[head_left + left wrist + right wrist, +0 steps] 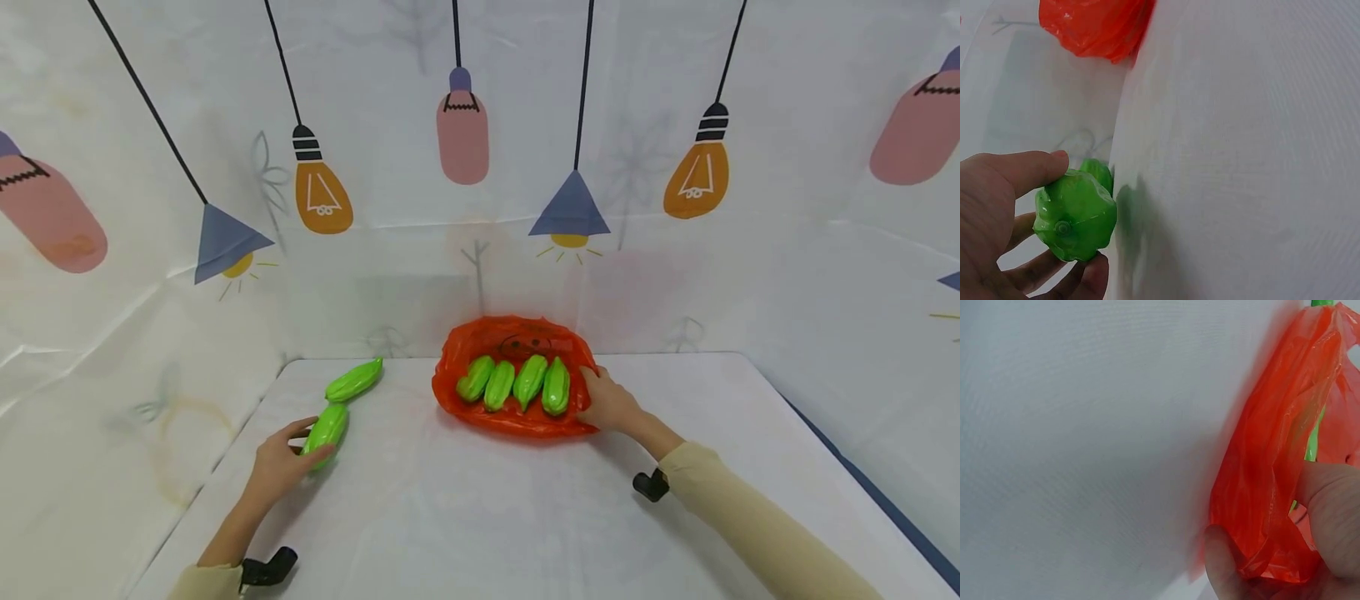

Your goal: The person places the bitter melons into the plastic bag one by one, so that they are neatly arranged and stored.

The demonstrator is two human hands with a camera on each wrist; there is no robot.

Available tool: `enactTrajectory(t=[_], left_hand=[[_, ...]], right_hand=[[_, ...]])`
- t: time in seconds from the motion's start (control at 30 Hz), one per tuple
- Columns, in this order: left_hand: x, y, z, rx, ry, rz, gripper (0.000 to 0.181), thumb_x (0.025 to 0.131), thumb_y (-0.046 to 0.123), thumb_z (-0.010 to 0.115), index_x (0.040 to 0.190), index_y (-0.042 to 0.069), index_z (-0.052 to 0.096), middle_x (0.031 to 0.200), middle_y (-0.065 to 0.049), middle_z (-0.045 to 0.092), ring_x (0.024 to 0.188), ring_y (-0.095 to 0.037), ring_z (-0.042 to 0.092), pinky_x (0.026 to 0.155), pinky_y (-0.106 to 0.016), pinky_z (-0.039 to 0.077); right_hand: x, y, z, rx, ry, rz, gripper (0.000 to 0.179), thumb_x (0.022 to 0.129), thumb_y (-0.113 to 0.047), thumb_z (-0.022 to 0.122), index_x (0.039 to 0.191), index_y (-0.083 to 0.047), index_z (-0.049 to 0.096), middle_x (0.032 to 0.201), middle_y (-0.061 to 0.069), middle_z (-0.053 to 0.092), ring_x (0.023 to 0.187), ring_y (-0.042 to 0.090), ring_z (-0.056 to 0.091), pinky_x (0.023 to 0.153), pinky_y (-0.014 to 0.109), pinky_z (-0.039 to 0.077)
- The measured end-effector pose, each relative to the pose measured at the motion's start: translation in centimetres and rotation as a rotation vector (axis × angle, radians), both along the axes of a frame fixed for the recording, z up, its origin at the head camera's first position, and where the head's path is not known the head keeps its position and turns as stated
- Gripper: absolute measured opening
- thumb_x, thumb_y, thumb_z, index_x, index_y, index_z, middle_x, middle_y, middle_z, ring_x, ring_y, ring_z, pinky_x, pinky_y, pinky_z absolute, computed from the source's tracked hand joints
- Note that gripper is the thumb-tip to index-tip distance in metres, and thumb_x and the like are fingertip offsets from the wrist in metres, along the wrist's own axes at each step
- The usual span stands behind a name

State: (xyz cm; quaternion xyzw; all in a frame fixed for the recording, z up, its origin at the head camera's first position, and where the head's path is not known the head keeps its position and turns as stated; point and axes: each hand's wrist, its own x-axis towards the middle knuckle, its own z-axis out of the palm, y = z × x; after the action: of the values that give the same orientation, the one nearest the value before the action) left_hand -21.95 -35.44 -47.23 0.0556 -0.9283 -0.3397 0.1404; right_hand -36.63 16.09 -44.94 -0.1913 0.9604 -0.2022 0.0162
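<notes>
My left hand curls its thumb and fingers around a glossy green ridged star fruit on the left of the table. In the left wrist view the end of this star fruit faces the camera. Another star fruit lies just beyond it, partly hidden in the left wrist view. On the right, my right hand grips the edge of an open red plastic bag, thumb inside and fingers outside. Several star fruits lie side by side in the bag.
The white table ends at a back wall sheet printed with lamps and bulbs, close behind the bag. Black wrist camera mounts sit at both wrists.
</notes>
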Motion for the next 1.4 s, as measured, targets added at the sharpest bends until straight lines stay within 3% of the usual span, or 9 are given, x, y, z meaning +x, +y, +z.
enactTrajectory(t=[0.13, 0.37, 0.8, 1.1, 1.4], left_hand=[[-0.4, 1.0, 0.4, 0.020, 0.006, -0.019, 0.067, 0.082, 0.033, 0.079, 0.134, 0.000, 0.054, 0.121, -0.028, 0.059, 0.093, -0.037, 0.064, 0.067, -0.035, 0.053], [-1.3, 3.0, 1.7, 0.029, 0.079, -0.080, 0.065, 0.081, 0.036, 0.080, 0.133, 0.003, 0.056, 0.118, -0.023, 0.062, 0.090, -0.032, 0.063, 0.066, -0.033, 0.051], [-3.4, 7.8, 4.7, 0.121, 0.092, -0.209, 0.064, 0.080, 0.031, 0.082, 0.134, 0.009, 0.057, 0.122, -0.017, 0.061, 0.091, -0.029, 0.062, 0.064, -0.033, 0.052], [-5.0, 11.7, 6.4, 0.150, 0.120, -0.310, 0.059, 0.079, 0.032, 0.082, 0.132, 0.018, 0.060, 0.121, -0.009, 0.061, 0.092, -0.028, 0.062, 0.065, -0.033, 0.055], [-6.0, 16.0, 8.6, 0.155, 0.204, -0.408, 0.054, 0.080, 0.028, 0.082, 0.130, 0.017, 0.062, 0.120, -0.005, 0.060, 0.093, -0.027, 0.062, 0.067, -0.034, 0.055]], right_hand=[[0.0, 0.1, 0.0, 0.004, -0.013, -0.008, 0.089, 0.080, -0.021, 0.079, 0.146, 0.008, 0.027, 0.144, 0.035, 0.029, 0.111, 0.047, 0.053, 0.086, 0.060, 0.047], [0.0, 0.0, 0.2, 0.000, -0.015, -0.009, 0.087, 0.081, -0.021, 0.078, 0.146, 0.008, 0.028, 0.143, 0.035, 0.030, 0.111, 0.046, 0.053, 0.086, 0.059, 0.048], [-0.5, -0.1, -0.2, 0.001, -0.012, -0.018, 0.086, 0.081, -0.024, 0.077, 0.146, 0.005, 0.029, 0.143, 0.032, 0.032, 0.110, 0.043, 0.054, 0.086, 0.058, 0.048], [-0.3, -0.3, -0.5, 0.012, -0.012, -0.042, 0.087, 0.080, -0.023, 0.078, 0.146, 0.006, 0.029, 0.144, 0.032, 0.031, 0.108, 0.042, 0.055, 0.085, 0.058, 0.049], [-0.3, -0.4, -0.4, 0.023, -0.038, -0.062, 0.089, 0.080, -0.025, 0.079, 0.147, 0.005, 0.029, 0.145, 0.031, 0.031, 0.106, 0.041, 0.057, 0.083, 0.056, 0.050]])
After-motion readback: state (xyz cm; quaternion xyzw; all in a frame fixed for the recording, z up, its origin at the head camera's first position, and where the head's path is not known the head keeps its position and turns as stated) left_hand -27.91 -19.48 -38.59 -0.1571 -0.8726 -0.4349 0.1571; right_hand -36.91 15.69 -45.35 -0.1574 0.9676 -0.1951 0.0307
